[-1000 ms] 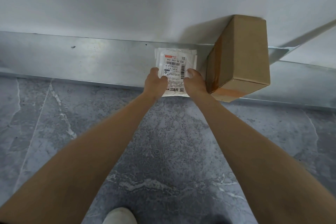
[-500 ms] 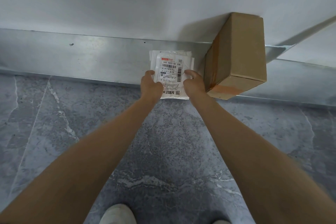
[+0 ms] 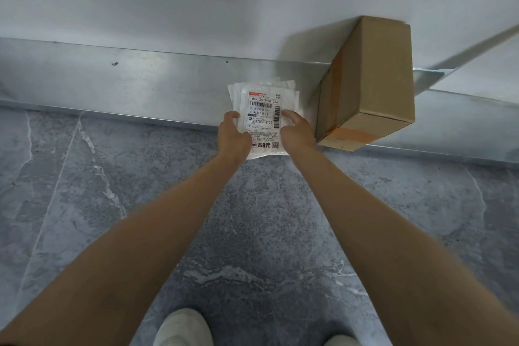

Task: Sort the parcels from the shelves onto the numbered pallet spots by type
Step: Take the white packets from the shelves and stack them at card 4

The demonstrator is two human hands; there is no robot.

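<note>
A white pouch [image 3: 262, 118] is gripped by the left hand [image 3: 233, 135] and right hand [image 3: 296, 133] at the front edge of the shelf [image 3: 140, 87]; seemingly nothing is sorted yet, the cardboard box [image 3: 370, 78] left unpicked

We hold both bare arms stretched forward, converging. Our left hand [image 3: 234, 135] and right hand [image 3: 296, 132] grip the white parcel [image 3: 262, 108] by its left and right edges, fingers curled onto its face.

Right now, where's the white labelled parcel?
Head view, centre: white labelled parcel held between left hand and right hand, before the metal shelf edge, just left of the cardboard box.
</note>
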